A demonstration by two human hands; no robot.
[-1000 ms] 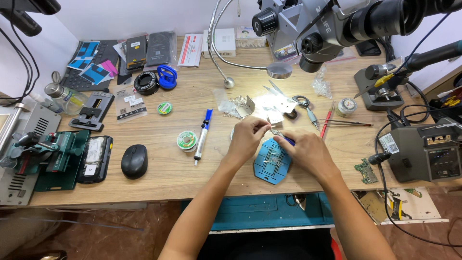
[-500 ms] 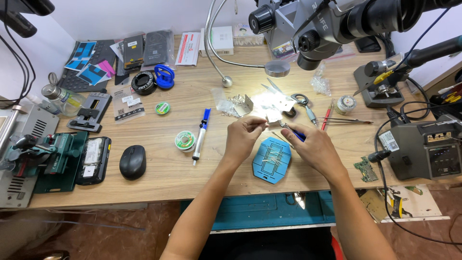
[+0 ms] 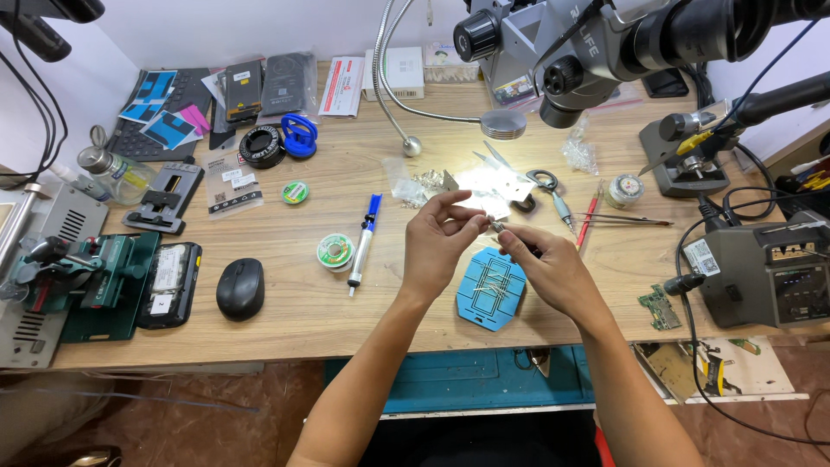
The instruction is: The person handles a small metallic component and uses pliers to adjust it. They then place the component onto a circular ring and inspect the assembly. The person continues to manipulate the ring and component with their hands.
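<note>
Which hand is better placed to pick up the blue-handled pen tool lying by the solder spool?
Probably left. The left hand is beside the pen tool, with bare wood between. The right hand is farther off, over the blue mat, pinching a small part.

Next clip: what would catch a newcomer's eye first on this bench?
Most likely the two hands meeting mid-bench, the left hand and right hand pinching something small and pale between their fingertips, too small to identify, just above a blue mat. Next, the big grey microscope overhanging the top right. On the left lie a black mouse and a green clamp fixture.
</note>
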